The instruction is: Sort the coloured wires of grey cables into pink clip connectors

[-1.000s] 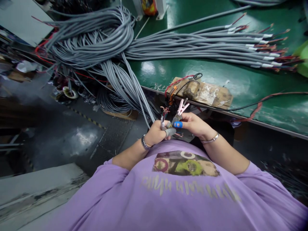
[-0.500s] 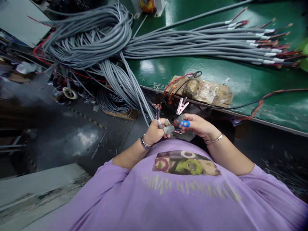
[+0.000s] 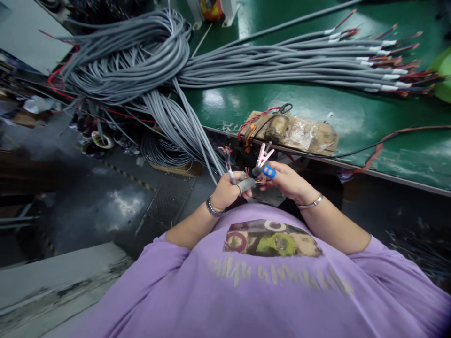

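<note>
My left hand (image 3: pixel 227 191) is closed around grey cable ends, its thumb wearing a grey finger cover. A white-banded cable end (image 3: pixel 229 171) with stripped coloured wires sticks up out of this fist. Thin wires (image 3: pixel 259 181) also stick out past the thumb, towards my right hand (image 3: pixel 287 179). That hand is pinched at these wires, with a blue band around one finger and a dark cover on another. Just beyond its fingertips stands a pink clip (image 3: pixel 263 156) by the bench edge. What lies inside both grips is partly hidden.
A large coil of grey cable (image 3: pixel 141 61) lies on the green bench (image 3: pixel 225 105), its stripped ends (image 3: pixel 405 75) spread to the right. A worn wooden block (image 3: pixel 296 134) with wires sits at the bench edge. More coiled cable (image 3: pixel 165 150) rests below on the floor side.
Thin red wires now stand up between my hands, above my left thumb. My right fingers have shifted slightly, and the view has moved a little.
</note>
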Available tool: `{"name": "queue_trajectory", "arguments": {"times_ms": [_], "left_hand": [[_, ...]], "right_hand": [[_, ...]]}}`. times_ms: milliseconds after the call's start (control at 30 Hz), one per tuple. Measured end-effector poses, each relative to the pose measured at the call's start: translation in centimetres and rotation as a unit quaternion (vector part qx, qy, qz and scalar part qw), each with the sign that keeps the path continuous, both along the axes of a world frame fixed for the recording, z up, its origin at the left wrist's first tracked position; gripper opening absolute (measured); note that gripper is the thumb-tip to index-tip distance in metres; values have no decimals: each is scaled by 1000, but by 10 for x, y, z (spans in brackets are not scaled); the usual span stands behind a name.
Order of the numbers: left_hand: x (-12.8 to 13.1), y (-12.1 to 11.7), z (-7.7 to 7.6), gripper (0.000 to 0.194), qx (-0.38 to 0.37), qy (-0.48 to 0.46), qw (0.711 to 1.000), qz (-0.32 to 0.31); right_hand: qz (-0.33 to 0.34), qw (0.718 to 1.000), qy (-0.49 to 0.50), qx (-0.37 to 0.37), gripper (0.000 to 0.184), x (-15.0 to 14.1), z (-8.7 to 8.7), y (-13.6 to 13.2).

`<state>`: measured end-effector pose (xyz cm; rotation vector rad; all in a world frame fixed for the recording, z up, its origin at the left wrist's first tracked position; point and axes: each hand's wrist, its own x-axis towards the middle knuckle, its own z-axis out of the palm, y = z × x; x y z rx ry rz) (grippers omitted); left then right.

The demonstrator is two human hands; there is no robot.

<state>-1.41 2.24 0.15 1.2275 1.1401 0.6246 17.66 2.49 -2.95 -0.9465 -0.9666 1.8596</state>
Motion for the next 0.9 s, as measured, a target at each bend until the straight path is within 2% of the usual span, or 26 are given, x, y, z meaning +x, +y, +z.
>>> {"name": "queue_trajectory", "arguments": {"times_ms": [100,167,267,333,400,533,667,900], "left_hand": [[3,-2,-6,38,21,-16,999,46],[4,-2,-6,38,31,-19,998,48],[2,-2,0,38,23,-12,1000,0],[1,-2,4,37,14,-3,999,-49],[-1,-4,5,36,19,0,998,-67],[0,-8,-4,38,43,-27,999,16],[2,-11,-18,38,41,-70,992,100],[5,-10,-19,38,47,-96,980,167]], "right_hand": [[-18,1000,9,-6,49,-3,-6,-5],[-78,997,7,23,43,-9,-7,-9],[-114,992,2,56,36,-19,-4,-13],[-88,994,0,61,35,-23,2,-14],[-65,996,-4,58,36,-24,8,-12],[-81,996,-6,47,40,-26,12,-6],[-109,993,0,38,40,-28,3,-4],[-116,993,8,29,41,-29,-9,-9]]}}
